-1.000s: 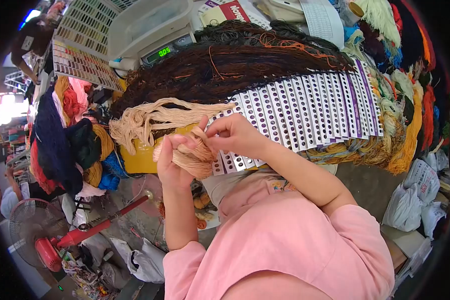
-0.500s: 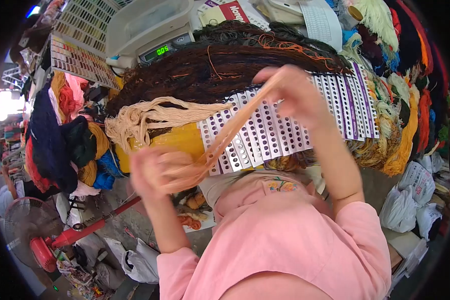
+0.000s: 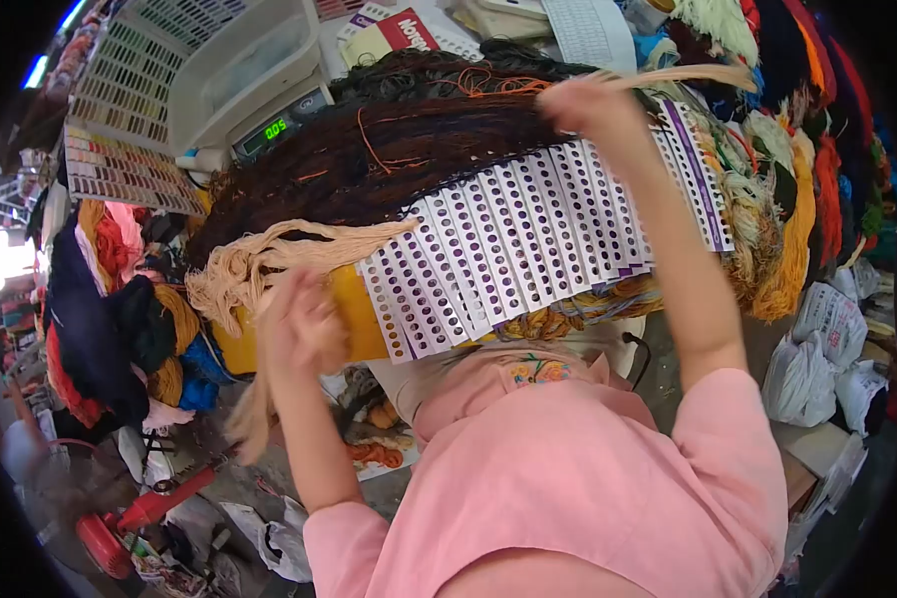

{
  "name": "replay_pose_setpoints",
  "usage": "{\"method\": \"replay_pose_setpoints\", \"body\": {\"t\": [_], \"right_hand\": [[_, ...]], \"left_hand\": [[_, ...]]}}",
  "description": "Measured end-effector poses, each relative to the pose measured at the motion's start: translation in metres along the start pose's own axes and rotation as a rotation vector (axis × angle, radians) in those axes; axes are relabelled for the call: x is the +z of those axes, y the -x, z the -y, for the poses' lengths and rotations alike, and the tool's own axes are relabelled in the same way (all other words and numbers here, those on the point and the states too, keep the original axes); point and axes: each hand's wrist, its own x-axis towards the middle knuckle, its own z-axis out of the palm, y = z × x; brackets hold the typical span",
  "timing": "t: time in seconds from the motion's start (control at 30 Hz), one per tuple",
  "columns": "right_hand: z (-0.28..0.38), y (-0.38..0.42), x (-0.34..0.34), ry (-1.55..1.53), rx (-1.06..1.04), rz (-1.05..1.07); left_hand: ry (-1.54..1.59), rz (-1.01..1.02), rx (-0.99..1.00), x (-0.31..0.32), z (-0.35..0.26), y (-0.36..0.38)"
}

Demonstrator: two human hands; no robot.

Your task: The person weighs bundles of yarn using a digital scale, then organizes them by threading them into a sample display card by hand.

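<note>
My left hand (image 3: 309, 324), smeared by motion, is closed on a peach-tan bunch of thread (image 3: 251, 404) that hangs down past the near left edge of the table. Far out over the dark yarn, my right hand (image 3: 590, 105) grips another tan length of thread (image 3: 698, 74), which streams off to the right. Beside my left hand lies a cream skein (image 3: 254, 254), loosely looped. White punched cards (image 3: 528, 224) with rows of holes overlap across the table between my arms. A thick bundle of dark brown yarn (image 3: 389, 145) stretches behind them.
A scale (image 3: 274, 130) reading 0.05 carries a pale plastic tub (image 3: 244, 70). Left of it stands a thread colour chart (image 3: 135, 164). Coloured skeins (image 3: 797, 229) hang at the right. On the floor are a red fan (image 3: 100, 543) and white plastic bags (image 3: 817, 349).
My hands have moved apart, the right one up and away. The thread stretched between them is now two separate lengths, one in each hand. The view has shifted slightly.
</note>
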Motion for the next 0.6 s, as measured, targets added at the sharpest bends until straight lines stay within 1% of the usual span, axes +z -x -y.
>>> {"method": "replay_pose_setpoints", "body": {"t": [0.03,0.07,0.1,0.13,0.2,0.27,0.3,0.37,0.4,0.43,0.47,0.5,0.57,0.6], "right_hand": [[-0.024,0.002,0.03,0.08,-0.103,0.028],[-0.03,0.008,0.054,0.262,-0.01,0.054],[-0.052,0.01,0.072,0.237,-0.037,0.087],[-0.074,0.012,0.088,0.275,-0.09,0.089],[-0.089,0.025,0.107,0.491,-0.264,0.049],[-0.092,0.034,0.112,0.633,-0.405,-0.007],[-0.092,0.037,0.112,0.646,-0.438,-0.026],[-0.089,0.038,0.108,0.589,-0.42,-0.002],[-0.088,0.039,0.108,0.613,-0.45,-0.009],[-0.089,0.042,0.11,0.655,-0.486,0.01],[-0.086,0.046,0.112,0.697,-0.522,0.027],[-0.079,0.055,0.114,0.796,-0.469,0.099],[-0.076,0.065,0.116,0.867,-0.59,0.023],[-0.071,0.068,0.114,0.858,-0.545,0.038]], "left_hand": [[-0.017,0.025,-0.116,0.038,0.01,-0.01],[-0.316,-0.087,-0.02,0.067,0.023,-0.022],[-0.365,0.007,-0.05,0.072,0.035,-0.036],[-0.414,0.104,-0.076,0.077,0.047,-0.051],[-0.602,0.075,-0.102,0.085,0.077,-0.077],[-0.705,0.132,-0.165,0.094,0.084,-0.079],[-0.746,0.123,-0.203,0.101,0.08,-0.072],[-0.92,0.142,-0.236,0.099,0.075,-0.061],[-0.856,0.114,-0.209,0.094,0.08,-0.058],[-0.856,0.106,-0.212,0.094,0.079,-0.055],[-0.791,0.082,-0.266,0.096,0.077,-0.052],[-0.726,0.061,-0.318,0.099,0.074,-0.05],[-0.59,0.071,-0.318,0.106,0.073,-0.05],[-0.522,0.071,-0.322,0.106,0.074,-0.049]]}}
